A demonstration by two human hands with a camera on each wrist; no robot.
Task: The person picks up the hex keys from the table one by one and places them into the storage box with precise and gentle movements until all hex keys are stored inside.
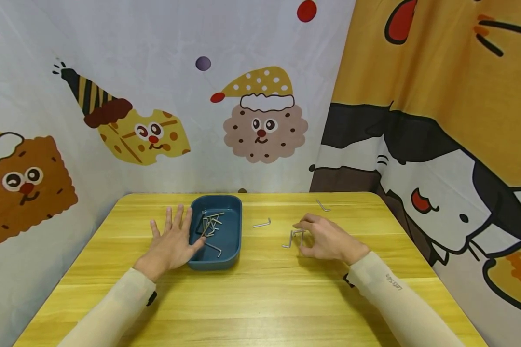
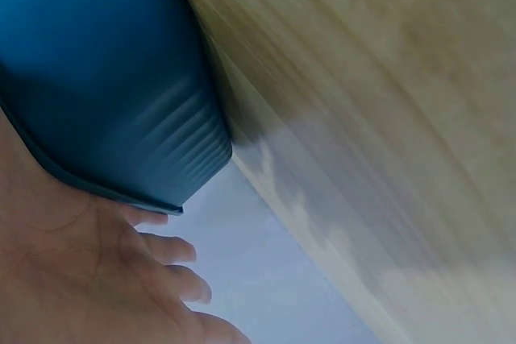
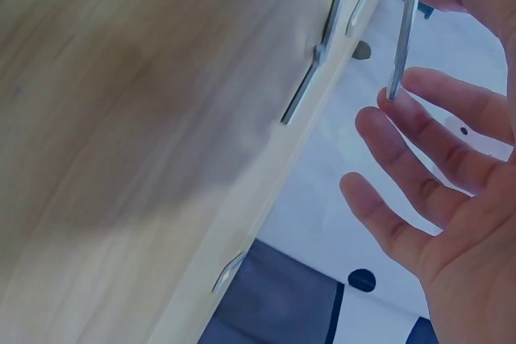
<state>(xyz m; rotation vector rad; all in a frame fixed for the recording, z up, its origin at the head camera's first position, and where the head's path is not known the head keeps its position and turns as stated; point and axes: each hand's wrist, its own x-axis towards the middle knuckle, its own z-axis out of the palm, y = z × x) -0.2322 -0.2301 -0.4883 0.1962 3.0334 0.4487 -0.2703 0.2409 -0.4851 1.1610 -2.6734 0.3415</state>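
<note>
My right hand [image 1: 327, 238] is over the right part of the table, thumb and fingertips pinching a silver L-shaped hex key [image 3: 403, 46] by its ends. On the table just left of those fingers lies another hex key [image 1: 288, 240]. A blue plastic bin [image 1: 238, 241] stands left of centre, with several hex keys [image 1: 210, 224] jumbled inside. My left hand [image 1: 171, 246] is at the bin's left side, its fingers spread and straight. The thumb lies over the rim; in the left wrist view, the palm [image 2: 64, 263] is against the bin's edge.
A loose hex key [image 1: 262, 223] lies between the bin and my right hand. One more key [image 1: 322, 206] sits near the table's back edge. Behind the yellow wood-grain table [image 1: 260, 303] hangs a cartoon-printed cloth [image 1: 156, 38].
</note>
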